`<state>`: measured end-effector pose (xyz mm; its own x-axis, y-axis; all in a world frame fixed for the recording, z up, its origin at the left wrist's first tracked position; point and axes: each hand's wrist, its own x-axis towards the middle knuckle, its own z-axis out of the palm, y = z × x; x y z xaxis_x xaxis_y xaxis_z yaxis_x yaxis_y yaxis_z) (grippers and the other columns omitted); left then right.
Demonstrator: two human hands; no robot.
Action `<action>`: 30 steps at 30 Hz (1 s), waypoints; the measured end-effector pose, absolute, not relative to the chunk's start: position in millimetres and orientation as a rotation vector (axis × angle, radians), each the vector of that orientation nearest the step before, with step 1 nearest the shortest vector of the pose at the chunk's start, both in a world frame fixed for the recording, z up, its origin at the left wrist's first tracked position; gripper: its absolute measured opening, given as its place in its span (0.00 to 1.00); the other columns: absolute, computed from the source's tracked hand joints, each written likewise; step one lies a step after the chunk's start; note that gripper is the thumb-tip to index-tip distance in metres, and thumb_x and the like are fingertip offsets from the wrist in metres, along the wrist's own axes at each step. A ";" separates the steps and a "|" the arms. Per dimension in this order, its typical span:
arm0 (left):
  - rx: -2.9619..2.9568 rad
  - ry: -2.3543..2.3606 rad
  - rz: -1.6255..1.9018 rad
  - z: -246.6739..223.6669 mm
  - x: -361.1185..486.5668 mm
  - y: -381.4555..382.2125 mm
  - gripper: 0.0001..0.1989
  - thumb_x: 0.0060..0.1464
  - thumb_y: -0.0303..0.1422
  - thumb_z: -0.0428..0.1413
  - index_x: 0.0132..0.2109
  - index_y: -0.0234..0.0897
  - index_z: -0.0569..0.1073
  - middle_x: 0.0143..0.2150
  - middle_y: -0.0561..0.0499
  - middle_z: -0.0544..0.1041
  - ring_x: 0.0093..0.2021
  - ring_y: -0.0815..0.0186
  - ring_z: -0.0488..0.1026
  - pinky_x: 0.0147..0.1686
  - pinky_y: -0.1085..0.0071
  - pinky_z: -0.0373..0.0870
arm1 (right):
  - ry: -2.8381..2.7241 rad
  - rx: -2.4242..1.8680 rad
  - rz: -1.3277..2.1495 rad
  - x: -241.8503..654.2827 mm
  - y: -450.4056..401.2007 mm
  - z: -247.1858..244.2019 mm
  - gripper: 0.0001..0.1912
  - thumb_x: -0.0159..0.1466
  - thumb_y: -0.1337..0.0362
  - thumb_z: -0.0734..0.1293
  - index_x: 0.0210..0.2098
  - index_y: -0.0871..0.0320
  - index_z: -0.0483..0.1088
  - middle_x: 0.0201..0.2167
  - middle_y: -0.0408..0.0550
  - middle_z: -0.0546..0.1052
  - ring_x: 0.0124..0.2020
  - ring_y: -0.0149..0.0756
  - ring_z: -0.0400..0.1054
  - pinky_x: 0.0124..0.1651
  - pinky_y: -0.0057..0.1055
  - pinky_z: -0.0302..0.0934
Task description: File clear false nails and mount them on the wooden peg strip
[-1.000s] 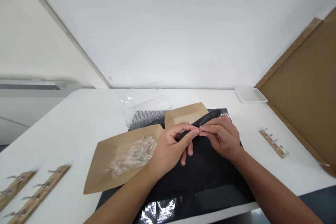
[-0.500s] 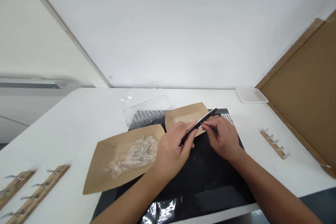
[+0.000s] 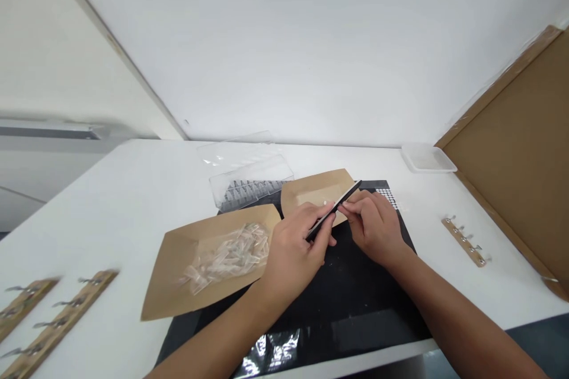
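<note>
Left hand: left hand (image 3: pixel 293 254) is at mid-table on the near side, over the black mat (image 3: pixel 355 320); its fingers curl narrow around the near end of the file.

Right hand: right hand (image 3: pixel 373 231) is just right of the left hand; its thumb and fingertips (image 3: pixel 349 206) pinch narrow at the file's middle. Whether a small piece sits between them and the file cannot be told.

File: the black file (image 3: pixel 333 210) has a pale edge and is held above the mat, tilted, with its far end pointing far-right. It touches neither tray.

Near tray: the kraft tray (image 3: pixel 173 272) lies left of the hands, on the mat's far-left corner. It holds a clear bag (image 3: pixel 231 257) of clear plastic pieces.

Far tray: a second kraft tray (image 3: pixel 311 186) lies just beyond the hands, partly under the file in this view.

Progress: most of the clear pieces lie bagged in the near tray. The file is in two-handed use. No finished piece can be made out.

Rest: a clear box (image 3: pixel 249 174) with grey pieces (image 3: pixel 242 195) stands beyond the trays. Wooden strips with metal clips (image 3: pixel 62 325) lie near left, and another strip (image 3: pixel 463 243) lies right of the mat. A white tray (image 3: pixel 427 158) sits far right, by a cardboard panel (image 3: pixel 507 148).
</note>
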<state>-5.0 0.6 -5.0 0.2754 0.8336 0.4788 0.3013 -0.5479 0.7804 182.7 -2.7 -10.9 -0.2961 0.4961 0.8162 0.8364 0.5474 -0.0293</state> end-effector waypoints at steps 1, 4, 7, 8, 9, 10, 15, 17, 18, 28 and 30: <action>1.992 1.019 1.248 -5.5 -5.1 0.7 0.11 0.70 0.33 0.56 0.54 0.38 0.81 0.32 0.54 0.81 0.17 0.76 0.71 0.20 0.78 0.71 | -1.975 -1.083 -0.548 182.2 -2.0 -11.2 0.10 0.73 0.70 0.67 0.38 0.54 0.63 0.30 0.46 0.79 0.29 0.36 0.70 0.33 0.36 0.58; 2.000 1.023 1.284 -6.2 -4.6 0.3 0.11 0.70 0.32 0.56 0.54 0.38 0.81 0.33 0.53 0.81 0.17 0.76 0.72 0.19 0.78 0.71 | -1.998 -1.084 -0.638 179.8 0.2 -12.3 0.12 0.74 0.70 0.66 0.35 0.53 0.60 0.28 0.45 0.77 0.27 0.35 0.68 0.34 0.37 0.55; 2.026 1.025 1.310 -5.1 -2.9 -1.2 0.11 0.70 0.31 0.56 0.54 0.39 0.81 0.33 0.53 0.82 0.18 0.76 0.72 0.20 0.78 0.72 | -1.919 -1.122 -0.668 177.2 3.3 -12.8 0.12 0.74 0.70 0.65 0.35 0.53 0.60 0.29 0.45 0.78 0.27 0.34 0.69 0.35 0.37 0.54; 2.036 1.024 1.311 -4.6 -2.2 -1.8 0.12 0.70 0.31 0.56 0.55 0.39 0.81 0.33 0.53 0.81 0.18 0.75 0.73 0.20 0.77 0.72 | -1.886 -1.144 -0.657 176.6 4.3 -12.6 0.12 0.74 0.70 0.65 0.36 0.53 0.60 0.29 0.45 0.78 0.27 0.34 0.69 0.35 0.37 0.54; 2.044 1.021 1.311 -4.2 -1.6 -2.3 0.12 0.70 0.31 0.56 0.55 0.39 0.81 0.32 0.53 0.81 0.19 0.75 0.73 0.21 0.77 0.72 | -1.869 -1.159 -0.639 176.1 5.1 -12.3 0.12 0.74 0.70 0.65 0.36 0.54 0.60 0.30 0.45 0.79 0.27 0.34 0.69 0.36 0.37 0.53; 2.047 1.017 1.310 -4.0 -1.1 -2.9 0.12 0.70 0.31 0.56 0.54 0.39 0.81 0.32 0.53 0.81 0.19 0.75 0.73 0.21 0.77 0.72 | -1.871 -1.165 -0.616 175.9 5.5 -11.8 0.12 0.75 0.70 0.65 0.36 0.54 0.60 0.30 0.46 0.79 0.27 0.34 0.70 0.36 0.37 0.53; 1.983 1.030 1.301 -2.8 -0.9 -4.7 0.12 0.69 0.31 0.56 0.54 0.39 0.82 0.30 0.54 0.80 0.17 0.75 0.73 0.18 0.78 0.71 | -1.915 -1.145 -0.505 179.9 0.7 -6.5 0.11 0.74 0.70 0.65 0.37 0.54 0.61 0.31 0.44 0.80 0.29 0.34 0.73 0.37 0.37 0.54; 1.932 1.065 1.305 -1.5 -1.4 -5.4 0.11 0.69 0.32 0.57 0.54 0.39 0.82 0.30 0.54 0.81 0.17 0.75 0.73 0.17 0.79 0.70 | -1.877 -1.144 -0.453 182.6 -1.6 -4.9 0.10 0.74 0.70 0.65 0.38 0.54 0.61 0.32 0.44 0.80 0.30 0.34 0.75 0.38 0.36 0.54; 1.911 1.075 1.304 -0.9 -1.7 -5.6 0.11 0.69 0.33 0.57 0.54 0.39 0.82 0.31 0.54 0.81 0.16 0.76 0.73 0.16 0.79 0.70 | -1.866 -1.147 -0.433 183.7 -2.0 -4.7 0.09 0.74 0.70 0.65 0.38 0.54 0.62 0.31 0.44 0.80 0.30 0.34 0.75 0.38 0.36 0.54; 1.913 1.051 1.321 -3.1 1.0 -6.5 0.12 0.70 0.33 0.56 0.55 0.39 0.82 0.31 0.53 0.80 0.18 0.75 0.73 0.18 0.79 0.74 | -1.922 -1.164 -0.370 178.3 5.4 -13.3 0.10 0.75 0.69 0.62 0.36 0.53 0.60 0.31 0.44 0.79 0.31 0.36 0.73 0.38 0.37 0.54; 1.930 1.047 1.341 -2.6 1.7 -7.3 0.12 0.70 0.33 0.56 0.54 0.39 0.82 0.32 0.53 0.81 0.17 0.76 0.73 0.17 0.80 0.74 | -1.922 -1.138 -0.340 177.8 4.1 -11.7 0.10 0.74 0.69 0.63 0.36 0.53 0.61 0.30 0.44 0.79 0.31 0.35 0.74 0.38 0.37 0.53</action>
